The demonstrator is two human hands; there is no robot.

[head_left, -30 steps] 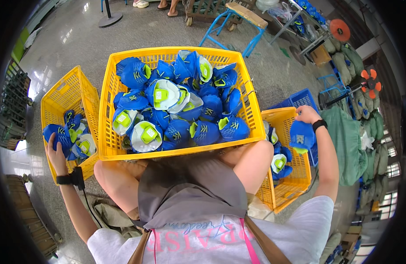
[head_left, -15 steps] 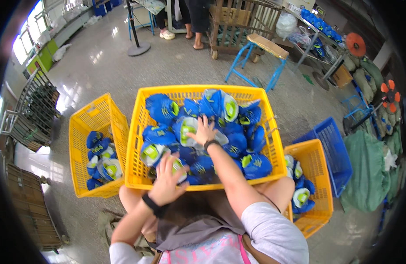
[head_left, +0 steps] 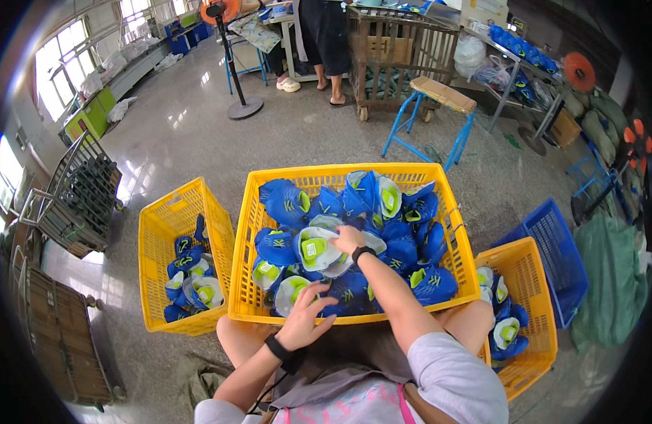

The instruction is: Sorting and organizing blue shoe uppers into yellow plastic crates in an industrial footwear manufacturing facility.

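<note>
Yellow crate on our lap holds blue shoe uppers; our right hand grips a white-lined one, our left hand spreads wide over the near rim.

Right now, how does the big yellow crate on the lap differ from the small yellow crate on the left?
The big yellow crate rests on the person's lap; the small yellow crate sits on the floor. The big one is wider and heaped to its rim with blue shoe parts, while the small one holds only a shallow layer. Both hands, left hand and right hand, reach into the big crate only. Both are yellow lattice plastic.
</note>
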